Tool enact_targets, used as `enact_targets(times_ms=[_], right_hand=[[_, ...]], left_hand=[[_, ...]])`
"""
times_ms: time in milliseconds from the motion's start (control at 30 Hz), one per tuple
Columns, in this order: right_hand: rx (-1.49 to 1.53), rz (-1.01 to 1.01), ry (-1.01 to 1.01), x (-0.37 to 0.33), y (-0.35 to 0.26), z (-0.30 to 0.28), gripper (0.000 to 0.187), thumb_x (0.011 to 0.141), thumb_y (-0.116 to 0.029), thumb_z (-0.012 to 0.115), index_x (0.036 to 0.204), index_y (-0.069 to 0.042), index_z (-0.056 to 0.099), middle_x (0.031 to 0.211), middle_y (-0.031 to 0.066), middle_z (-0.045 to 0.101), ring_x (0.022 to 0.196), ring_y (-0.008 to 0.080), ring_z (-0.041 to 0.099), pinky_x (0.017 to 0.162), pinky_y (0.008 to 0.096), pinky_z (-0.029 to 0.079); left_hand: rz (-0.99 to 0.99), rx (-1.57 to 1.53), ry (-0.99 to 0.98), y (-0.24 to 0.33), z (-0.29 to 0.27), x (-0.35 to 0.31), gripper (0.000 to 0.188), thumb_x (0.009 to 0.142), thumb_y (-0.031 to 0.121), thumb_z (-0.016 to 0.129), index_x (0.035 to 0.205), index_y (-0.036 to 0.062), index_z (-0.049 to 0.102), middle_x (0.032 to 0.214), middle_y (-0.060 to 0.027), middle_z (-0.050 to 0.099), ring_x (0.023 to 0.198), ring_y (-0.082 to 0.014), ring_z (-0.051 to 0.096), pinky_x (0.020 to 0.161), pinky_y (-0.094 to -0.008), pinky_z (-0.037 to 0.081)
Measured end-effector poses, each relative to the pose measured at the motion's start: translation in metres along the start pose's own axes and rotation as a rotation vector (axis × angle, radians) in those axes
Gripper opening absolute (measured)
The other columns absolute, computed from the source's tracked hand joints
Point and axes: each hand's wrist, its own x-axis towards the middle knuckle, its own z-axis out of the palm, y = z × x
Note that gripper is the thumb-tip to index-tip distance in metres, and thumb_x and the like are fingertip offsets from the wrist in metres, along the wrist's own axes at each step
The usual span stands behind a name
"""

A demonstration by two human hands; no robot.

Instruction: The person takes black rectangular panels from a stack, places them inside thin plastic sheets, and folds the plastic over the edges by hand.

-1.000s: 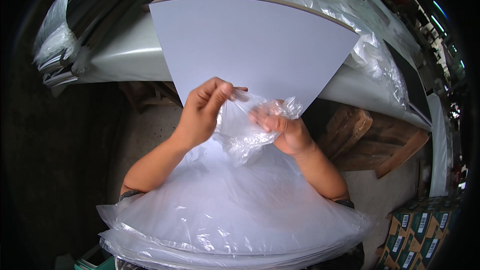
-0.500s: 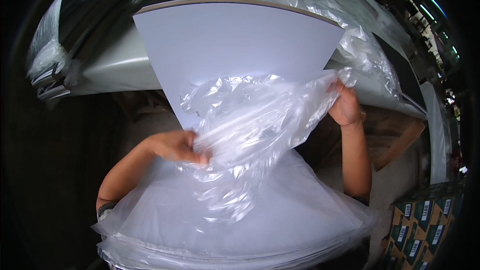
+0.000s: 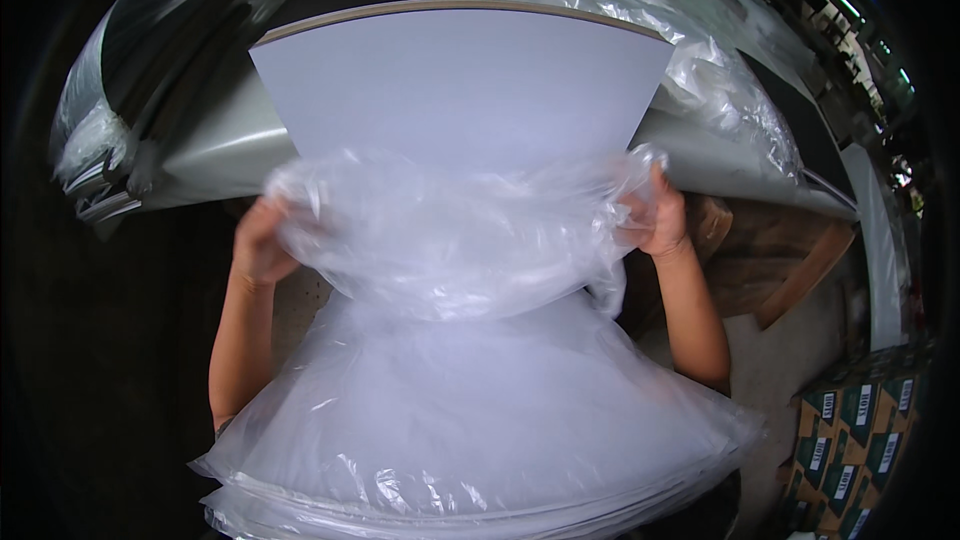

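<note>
A large white panel (image 3: 455,80) with a brownish far edge stands in front of me, its near part wrapped in clear plastic film (image 3: 440,240). My left hand (image 3: 266,245) is closed on the bunched film at the panel's left side. At the right side, my right hand (image 3: 655,215) grips the gathered film, its thumb up. Between the hands the film lies crumpled across the panel, slightly blurred. Nearer to me, the wrapped lower part (image 3: 480,420) fans out, with layered plastic along its bottom edge. Some fingers of both hands are hidden by the film.
Behind the panel is a pale covered surface (image 3: 225,145) with crumpled plastic (image 3: 715,80) on the right. Wrapped dark sheets (image 3: 95,150) lie at far left. A wooden frame (image 3: 805,270) is below right, and stacked brown-green boxes (image 3: 850,450) stand at lower right.
My left hand has moved left and up, from the middle to the panel's left side. The film, earlier pulled diagonally, now spans the panel's width. My right hand has shifted slightly left and down.
</note>
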Motion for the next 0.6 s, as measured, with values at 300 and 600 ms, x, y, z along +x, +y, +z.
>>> enact_targets(times_ms=[300, 600], right_hand=[[0.455, -0.561, -0.562, -0.002, 0.015, 0.052, 0.065, 0.083, -0.026, 0.059, 0.137, -0.016, 0.024, 0.087, -0.0025, 0.050, 0.042, 0.0043, 0.032, 0.037, 0.0194, 0.027], [-1.416, -1.289, 0.967, 0.003, -0.043, -0.008, 0.027, 0.074, 0.001, 0.061, 0.063, -0.006, 0.038, 0.068, 0.0008, 0.042, 0.062, 0.0138, 0.041, 0.060, 0.0254, 0.036]], left_hand=[[-0.527, 0.338, 0.246, -0.129, -0.126, -0.055, 0.045, 0.079, 0.026, 0.058, 0.114, -0.0028, 0.052, 0.119, -0.0183, 0.049, 0.112, -0.0241, 0.047, 0.094, -0.0320, 0.038], [0.467, 0.271, -0.294, 0.033, 0.062, 0.010, 0.047, 0.067, 0.018, 0.071, 0.105, -0.0048, 0.055, 0.100, -0.0162, 0.058, 0.094, -0.0194, 0.055, 0.080, -0.0303, 0.042]])
